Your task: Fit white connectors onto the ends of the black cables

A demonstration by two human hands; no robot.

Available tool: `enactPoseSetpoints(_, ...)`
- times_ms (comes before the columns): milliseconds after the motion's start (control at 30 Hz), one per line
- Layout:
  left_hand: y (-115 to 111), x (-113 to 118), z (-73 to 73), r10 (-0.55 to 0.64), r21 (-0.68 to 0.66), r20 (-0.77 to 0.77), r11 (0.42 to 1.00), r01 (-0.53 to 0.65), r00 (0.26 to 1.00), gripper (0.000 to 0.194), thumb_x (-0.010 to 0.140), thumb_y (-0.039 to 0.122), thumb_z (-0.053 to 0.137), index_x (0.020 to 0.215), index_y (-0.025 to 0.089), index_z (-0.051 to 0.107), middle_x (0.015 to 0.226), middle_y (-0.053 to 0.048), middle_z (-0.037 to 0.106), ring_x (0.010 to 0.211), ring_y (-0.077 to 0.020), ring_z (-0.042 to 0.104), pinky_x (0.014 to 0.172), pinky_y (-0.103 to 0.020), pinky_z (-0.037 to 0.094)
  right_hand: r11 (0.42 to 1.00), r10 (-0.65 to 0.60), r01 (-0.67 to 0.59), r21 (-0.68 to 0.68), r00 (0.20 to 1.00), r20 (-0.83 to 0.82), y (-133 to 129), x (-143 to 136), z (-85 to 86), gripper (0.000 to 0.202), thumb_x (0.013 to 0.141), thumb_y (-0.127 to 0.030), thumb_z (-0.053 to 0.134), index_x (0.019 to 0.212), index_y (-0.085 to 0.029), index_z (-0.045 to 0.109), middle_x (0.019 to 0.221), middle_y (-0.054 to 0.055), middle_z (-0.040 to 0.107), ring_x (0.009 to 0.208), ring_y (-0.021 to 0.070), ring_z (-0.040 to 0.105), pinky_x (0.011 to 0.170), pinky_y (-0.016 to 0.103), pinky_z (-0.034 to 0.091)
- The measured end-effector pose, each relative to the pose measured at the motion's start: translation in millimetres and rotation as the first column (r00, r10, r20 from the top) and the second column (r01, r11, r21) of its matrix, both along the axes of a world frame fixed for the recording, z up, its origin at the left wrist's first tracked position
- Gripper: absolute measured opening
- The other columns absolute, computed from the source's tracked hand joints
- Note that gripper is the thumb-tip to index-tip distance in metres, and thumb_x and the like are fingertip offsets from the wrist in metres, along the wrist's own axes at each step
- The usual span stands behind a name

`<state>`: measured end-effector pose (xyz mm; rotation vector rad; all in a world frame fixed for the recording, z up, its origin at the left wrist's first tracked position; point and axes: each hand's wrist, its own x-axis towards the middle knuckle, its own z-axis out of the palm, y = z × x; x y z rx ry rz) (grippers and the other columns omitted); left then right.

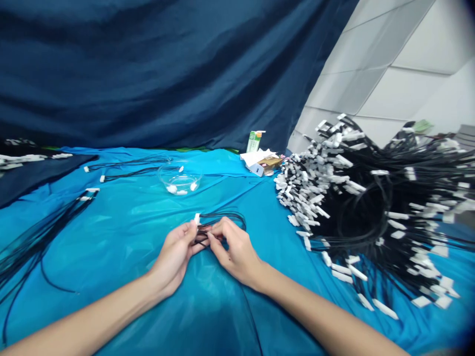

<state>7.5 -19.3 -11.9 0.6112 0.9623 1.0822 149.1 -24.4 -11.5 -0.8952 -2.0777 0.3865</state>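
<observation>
As a blue sheet (126, 247) spread beneath a bristling heap of cables (349, 212), a person's left hand (174, 254), fingers curled in, held a looped black cable (222, 214) mid-sheet, and the right hand (237, 249) pinched its strands, thumb to fingertip, near a white connector (197, 218). Strand-arranging, I judged (fingers hid the details); the next move seemed to call for a steady left grip.

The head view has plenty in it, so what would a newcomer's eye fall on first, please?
Probably the big heap of black cables with white ends on the right. Next come the left hand and right hand at the centre, holding thin black cables. A clear bowl sits beyond them.
</observation>
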Motion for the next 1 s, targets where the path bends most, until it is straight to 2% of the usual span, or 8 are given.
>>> enactPoseSetpoints(67,-0.2,0.6,-1.2,-0.042,0.013,0.029,0.999,0.042,0.999,0.023,0.079,0.026,0.051,0.089,0.006,0.049,0.095,-0.011,0.054,0.079,-0.0119,0.055,0.069,-0.022,0.047,1.000,-0.020,0.020,0.016,1.000,-0.019,-0.2,-1.1,2.3,0.005,0.082,-0.015,0.042,0.078,-0.013,0.045,0.077,0.005,0.049,0.076,0.0118,0.046,0.068,0.024,0.037)
enactPoseSetpoints(167,0.4,1.3,-2.6,-0.042,0.020,0.047,0.999,0.041,0.998,0.023,0.078,0.026,0.052,0.089,0.006,0.049,0.097,-0.011,0.054,0.082,-0.0124,0.055,0.070,-0.021,0.047,0.996,-0.092,0.092,0.015,0.995,-0.039,0.3,-2.8,4.4,0.011,0.082,-0.018,0.044,0.072,-0.013,0.047,0.072,0.003,0.050,0.072,0.0114,0.045,0.067,0.024,0.036)
enactPoseSetpoints(333,1.2,0.8,-3.8,-0.101,0.035,0.060,0.994,0.099,0.993,0.022,0.078,0.026,0.051,0.089,0.007,0.049,0.098,-0.011,0.053,0.084,-0.0136,0.055,0.069,-0.022,0.048,0.981,-0.192,0.192,0.000,0.979,-0.070,1.9,-5.0,4.8,0.013,0.079,-0.018,0.049,0.067,-0.014,0.050,0.064,-0.001,0.052,0.066,0.0098,0.045,0.074,0.026,0.034)
enactPoseSetpoints(567,-1.1,1.9,-4.3,-0.108,0.031,0.053,0.994,0.107,0.993,0.017,0.078,0.020,0.050,0.089,0.008,0.048,0.098,-0.010,0.053,0.086,-0.0154,0.055,0.072,-0.027,0.049,0.982,-0.187,0.187,-0.009,0.979,-0.083,4.5,-5.1,0.6,0.013,0.079,-0.019,0.049,0.067,-0.014,0.053,0.065,0.000,0.055,0.067,0.0106,0.046,0.073,0.026,0.035)
enactPoseSetpoints(1000,-2.7,1.4,-2.4,-0.114,0.032,0.060,0.993,0.113,0.992,0.020,0.076,0.023,0.054,0.089,0.008,0.050,0.098,-0.010,0.053,0.085,-0.0145,0.055,0.069,-0.023,0.048,0.983,-0.185,0.184,-0.018,0.979,-0.089,4.3,-5.3,1.1,0.012,0.078,-0.018,0.051,0.067,-0.015,0.053,0.066,-0.001,0.055,0.067,0.0098,0.048,0.082,0.027,0.033)
